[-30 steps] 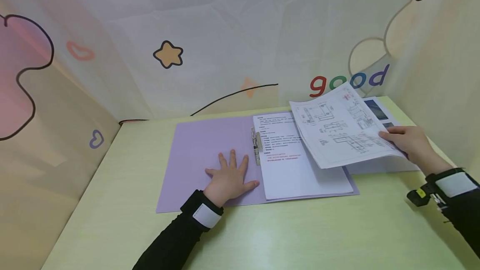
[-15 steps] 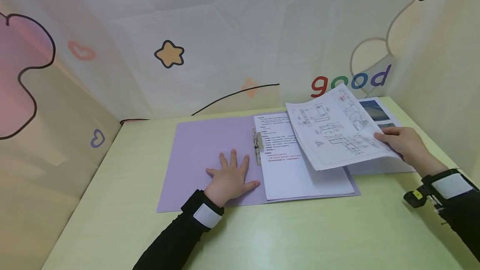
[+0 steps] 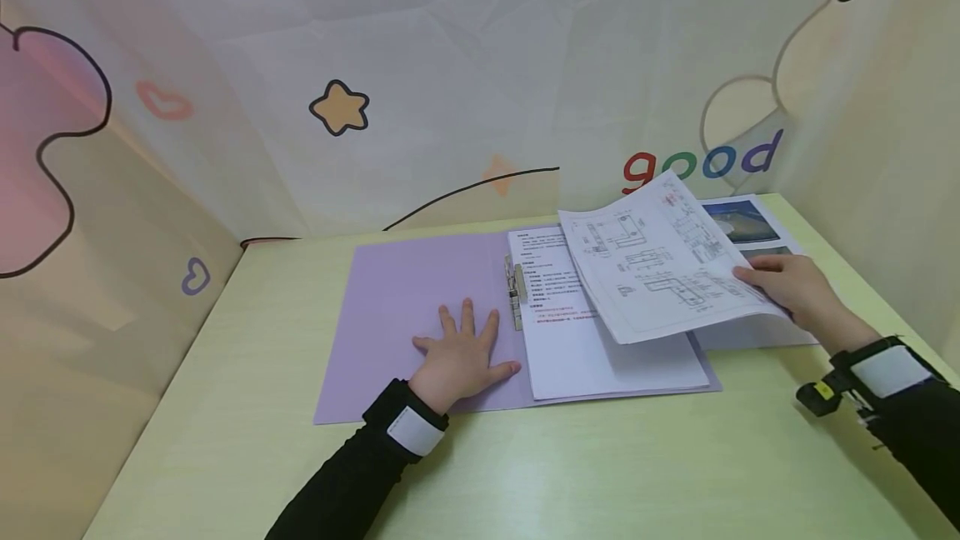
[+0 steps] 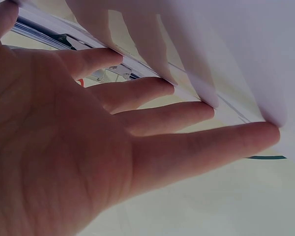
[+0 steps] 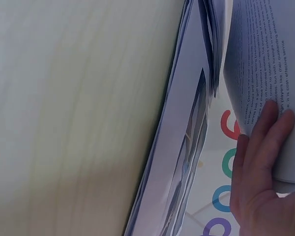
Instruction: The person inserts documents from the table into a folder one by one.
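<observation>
A purple folder point(image 3: 405, 307) lies spread on the table, a stack of printed sheets point(image 3: 600, 361) on its right half beside a metal clip point(image 3: 516, 294). My left hand point(image 3: 457, 361) rests on the folder's bare left cover with fingers spread; the left wrist view shows its fingertips touching the cover. My right hand point(image 3: 798, 294) pinches a few sheets with line drawings point(image 3: 660, 265) by their right edge, thumb on top. These sheets are tilted above the stack. Seen from below in the right wrist view, the fingers support the text-printed underside point(image 5: 260, 59).
More papers with printed photos point(image 3: 738, 219) lie at the right, partly under the raised sheets and right hand. The pale yellow-green table point(image 3: 562, 473) meets a patterned curtain point(image 3: 450, 90) at its back edge.
My right hand has moved a little to the left, carrying the drawing sheets farther over the stack. More of the photo page shows behind them. The left hand has stayed in place.
</observation>
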A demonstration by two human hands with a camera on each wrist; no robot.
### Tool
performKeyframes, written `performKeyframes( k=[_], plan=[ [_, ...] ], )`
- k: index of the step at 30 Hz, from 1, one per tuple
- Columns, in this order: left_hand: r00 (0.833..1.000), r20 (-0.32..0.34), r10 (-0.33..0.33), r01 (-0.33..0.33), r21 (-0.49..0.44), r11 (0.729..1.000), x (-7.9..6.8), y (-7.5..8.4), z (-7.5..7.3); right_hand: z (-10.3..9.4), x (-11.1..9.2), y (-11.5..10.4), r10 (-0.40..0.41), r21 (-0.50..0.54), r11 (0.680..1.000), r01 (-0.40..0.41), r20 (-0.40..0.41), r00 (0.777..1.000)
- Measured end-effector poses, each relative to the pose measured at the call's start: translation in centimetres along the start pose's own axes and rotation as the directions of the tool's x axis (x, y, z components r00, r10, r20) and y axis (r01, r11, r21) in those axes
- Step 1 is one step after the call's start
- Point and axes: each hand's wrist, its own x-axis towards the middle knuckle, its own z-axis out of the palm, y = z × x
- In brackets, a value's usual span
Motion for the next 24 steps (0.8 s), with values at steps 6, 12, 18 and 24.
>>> performKeyframes(
  k=[6,12,18,24],
  plan=[
    [1.0,-0.004,0.002,-0.002,-0.009,1.0,-0.1,0.0,0.0,0.5,0.1,-0.5,-0.051,-0.018,0.999,0.051,-0.006,0.999],
    [1.0,-0.008,0.002,-0.002,-0.012,1.0,-0.2,0.0,-0.2,1.0,0.1,-0.9,-0.044,-0.018,0.999,0.044,0.001,0.999],
    [1.0,-0.003,0.001,-0.001,-0.019,1.0,-0.2,0.0,-0.3,1.7,0.2,-1.3,-0.026,0.005,1.0,0.026,-0.01,1.0],
    [1.0,-0.004,0.001,-0.001,-0.013,1.0,-0.1,0.0,-0.2,2.2,0.2,-1.9,-0.025,0.021,0.999,0.025,0.01,1.0]
  ],
)
